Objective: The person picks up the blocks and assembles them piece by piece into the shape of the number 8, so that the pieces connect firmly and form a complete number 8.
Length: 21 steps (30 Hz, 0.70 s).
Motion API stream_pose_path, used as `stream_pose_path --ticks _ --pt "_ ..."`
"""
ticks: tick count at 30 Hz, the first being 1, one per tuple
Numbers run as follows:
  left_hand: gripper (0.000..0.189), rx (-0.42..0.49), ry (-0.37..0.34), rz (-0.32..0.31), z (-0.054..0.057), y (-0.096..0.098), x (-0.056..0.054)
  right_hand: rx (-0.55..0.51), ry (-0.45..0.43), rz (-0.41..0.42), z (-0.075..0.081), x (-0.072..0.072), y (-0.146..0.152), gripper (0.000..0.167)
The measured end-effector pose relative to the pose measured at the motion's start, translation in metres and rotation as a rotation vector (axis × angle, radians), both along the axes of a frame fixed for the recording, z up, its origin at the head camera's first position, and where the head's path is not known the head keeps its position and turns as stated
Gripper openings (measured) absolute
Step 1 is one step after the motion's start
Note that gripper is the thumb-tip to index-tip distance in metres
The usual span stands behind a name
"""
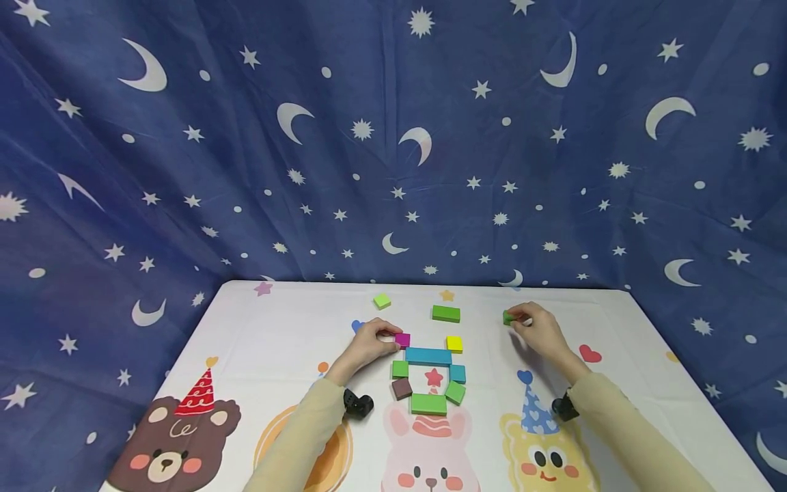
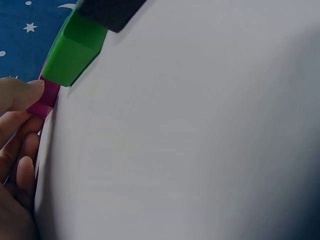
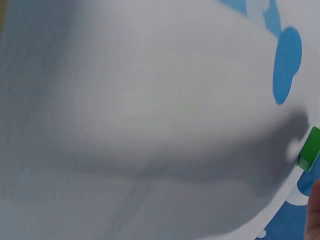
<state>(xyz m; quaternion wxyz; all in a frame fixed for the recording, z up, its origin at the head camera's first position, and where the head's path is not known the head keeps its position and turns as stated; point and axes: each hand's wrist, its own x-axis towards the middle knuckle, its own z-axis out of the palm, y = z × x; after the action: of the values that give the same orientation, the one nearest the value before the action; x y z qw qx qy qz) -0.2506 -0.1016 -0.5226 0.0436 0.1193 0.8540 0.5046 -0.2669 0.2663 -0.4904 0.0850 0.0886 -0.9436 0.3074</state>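
With thumb and fingers, my left hand point(image 1: 369, 347) pinches a magenta block point(image 1: 402, 340) at the upper left end of a long blue block point(image 1: 428, 356). In the left wrist view the thumb lies on that magenta block point(image 2: 49, 95), just beyond a green block point(image 2: 75, 52). Over to the right, my right hand point(image 1: 542, 335) holds a small green block point(image 1: 507, 318) between thumb and fingers, near the back of the table. The right wrist view catches only a fingertip and this green block point(image 3: 310, 150) at its right edge. A yellow block point(image 1: 454, 344) stands by the blue block's right end.
Below the blue block, a ring continues with a green block point(image 1: 399, 369), brown block point(image 1: 402, 389), long green block point(image 1: 428, 404), tilted green block point(image 1: 455, 392) and small blue block point(image 1: 458, 374). Farther back lie a light green block point(image 1: 382, 301) and a green block point(image 1: 445, 313).
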Motion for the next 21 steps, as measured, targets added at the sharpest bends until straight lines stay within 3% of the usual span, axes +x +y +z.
stream_pose_path --ticks 21 --pt "0.028 -0.002 0.001 -0.003 0.002 0.000 0.001 0.070 -0.129 -0.034 -0.002 -0.015 0.009 0.042"
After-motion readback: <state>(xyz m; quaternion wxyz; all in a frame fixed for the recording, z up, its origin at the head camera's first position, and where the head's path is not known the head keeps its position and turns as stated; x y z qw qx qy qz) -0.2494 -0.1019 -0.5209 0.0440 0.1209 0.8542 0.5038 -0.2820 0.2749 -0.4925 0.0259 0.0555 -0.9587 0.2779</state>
